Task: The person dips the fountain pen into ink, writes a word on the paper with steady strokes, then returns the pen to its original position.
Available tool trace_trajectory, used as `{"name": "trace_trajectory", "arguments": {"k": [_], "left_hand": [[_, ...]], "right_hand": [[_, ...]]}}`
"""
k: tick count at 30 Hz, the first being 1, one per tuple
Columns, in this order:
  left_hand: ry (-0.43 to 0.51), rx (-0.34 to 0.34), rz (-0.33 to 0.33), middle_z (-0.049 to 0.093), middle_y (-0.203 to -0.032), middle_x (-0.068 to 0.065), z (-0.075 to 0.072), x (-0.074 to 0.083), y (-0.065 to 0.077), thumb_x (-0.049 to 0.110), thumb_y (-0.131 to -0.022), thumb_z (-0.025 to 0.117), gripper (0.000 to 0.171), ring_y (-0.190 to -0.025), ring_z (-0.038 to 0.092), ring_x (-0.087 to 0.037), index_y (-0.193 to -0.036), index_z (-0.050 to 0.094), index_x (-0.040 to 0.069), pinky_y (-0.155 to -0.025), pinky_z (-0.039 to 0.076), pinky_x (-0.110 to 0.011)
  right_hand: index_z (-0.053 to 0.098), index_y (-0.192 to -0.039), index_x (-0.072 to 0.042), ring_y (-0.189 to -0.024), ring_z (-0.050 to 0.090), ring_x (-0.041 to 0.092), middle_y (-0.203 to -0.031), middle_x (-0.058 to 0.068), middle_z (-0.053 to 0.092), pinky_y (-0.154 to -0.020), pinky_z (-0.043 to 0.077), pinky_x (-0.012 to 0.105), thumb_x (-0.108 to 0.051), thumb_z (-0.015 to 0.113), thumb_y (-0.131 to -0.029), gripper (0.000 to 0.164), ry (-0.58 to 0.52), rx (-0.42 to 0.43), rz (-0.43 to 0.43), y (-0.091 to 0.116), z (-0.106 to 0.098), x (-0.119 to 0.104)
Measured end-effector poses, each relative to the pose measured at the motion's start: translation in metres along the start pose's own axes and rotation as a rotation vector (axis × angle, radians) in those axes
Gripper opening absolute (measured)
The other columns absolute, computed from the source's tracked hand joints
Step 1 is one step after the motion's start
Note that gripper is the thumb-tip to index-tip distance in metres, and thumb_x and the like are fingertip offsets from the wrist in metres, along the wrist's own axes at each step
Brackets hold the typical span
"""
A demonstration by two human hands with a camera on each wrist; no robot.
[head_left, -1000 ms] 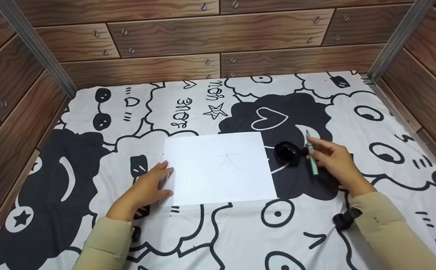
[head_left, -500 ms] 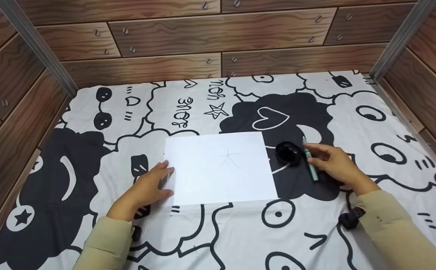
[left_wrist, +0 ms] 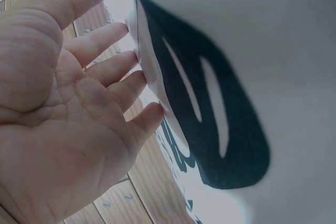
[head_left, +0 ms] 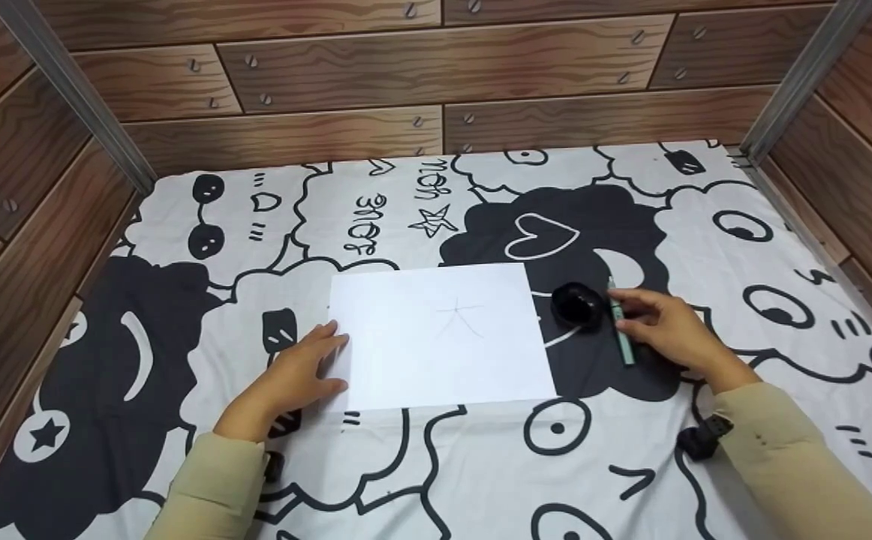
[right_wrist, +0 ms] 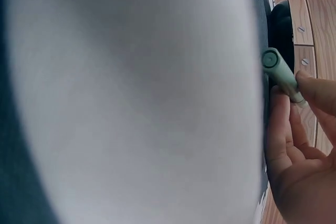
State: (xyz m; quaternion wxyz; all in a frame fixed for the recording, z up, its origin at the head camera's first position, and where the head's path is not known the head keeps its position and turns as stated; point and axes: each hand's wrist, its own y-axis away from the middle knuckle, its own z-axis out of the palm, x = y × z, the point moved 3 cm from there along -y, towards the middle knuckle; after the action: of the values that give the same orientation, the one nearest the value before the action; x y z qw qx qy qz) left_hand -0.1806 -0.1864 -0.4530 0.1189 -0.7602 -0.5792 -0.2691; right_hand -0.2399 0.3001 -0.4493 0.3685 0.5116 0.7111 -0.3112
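In the head view a white sheet of paper (head_left: 406, 360), bearing a thin pencil-like drawing of a few strokes, lies mid-table. My left hand (head_left: 293, 375) rests at its left edge, fingers spread and relaxed; the left wrist view shows that palm (left_wrist: 68, 114) holding nothing. Right of the paper, my right hand (head_left: 665, 326) pinches a pale green pen (head_left: 622, 330) between thumb and fingers, low over the cloth, its tip pointing away from me. The right wrist view shows the pen's blunt end (right_wrist: 271, 59). Just left of the pen sits a round, glossy black object (head_left: 577, 306).
A black-and-white cartoon cloth (head_left: 481, 465) covers the table. Wood-patterned panels (head_left: 331, 67) stand behind and at both sides, with grey metal posts (head_left: 68, 90) at the corners. Small black devices (head_left: 702, 439) are strapped at the wrists.
My right hand has lowered the pen towards the cloth beside the black object, its tip moving slightly nearer to me. The left hand and the paper have stayed put.
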Motion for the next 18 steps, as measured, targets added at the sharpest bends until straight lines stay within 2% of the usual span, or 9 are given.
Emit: {"name": "trace_trajectory", "arguments": {"k": [7, 14, 18], "left_hand": [[0.004, 0.0, -0.003, 0.031, -0.151, -0.018, 0.0007, -0.0009, -0.0003, 0.011, -0.082, 0.074, 0.063, -0.14, 0.021, -0.036, -0.138, 0.048, 0.0, -0.112, 0.021, -0.049], [0.007, -0.001, -0.003, 0.031, -0.151, -0.018, 0.0006, -0.0008, -0.0004, 0.011, -0.082, 0.074, 0.063, -0.14, 0.02, -0.036, -0.138, 0.048, -0.001, -0.112, 0.021, -0.049], [0.011, -0.001, -0.004, 0.031, -0.151, -0.018, 0.0005, -0.0004, -0.0003, 0.011, -0.082, 0.074, 0.062, -0.14, 0.02, -0.036, -0.138, 0.048, -0.001, -0.112, 0.021, -0.048]], "right_hand": [[0.059, -0.128, 0.0, -0.081, 0.064, 0.008, -0.11, 0.023, 0.064, -0.064, 0.051, 0.018, -0.007, 0.068, -0.088, 0.042, 0.064, 0.014, -0.008, 0.0009, 0.0011, -0.0013], [0.06, -0.127, -0.001, -0.077, 0.064, 0.014, -0.105, 0.02, 0.066, -0.062, 0.048, 0.017, -0.01, 0.07, -0.087, 0.042, 0.141, 0.032, -0.043, 0.0007, -0.0002, -0.0028], [0.059, -0.128, -0.001, -0.08, 0.065, 0.017, -0.106, 0.021, 0.066, -0.066, 0.049, 0.017, -0.012, 0.071, -0.086, 0.045, 0.162, 0.029, -0.049, 0.0015, -0.0012, -0.0035]]}}
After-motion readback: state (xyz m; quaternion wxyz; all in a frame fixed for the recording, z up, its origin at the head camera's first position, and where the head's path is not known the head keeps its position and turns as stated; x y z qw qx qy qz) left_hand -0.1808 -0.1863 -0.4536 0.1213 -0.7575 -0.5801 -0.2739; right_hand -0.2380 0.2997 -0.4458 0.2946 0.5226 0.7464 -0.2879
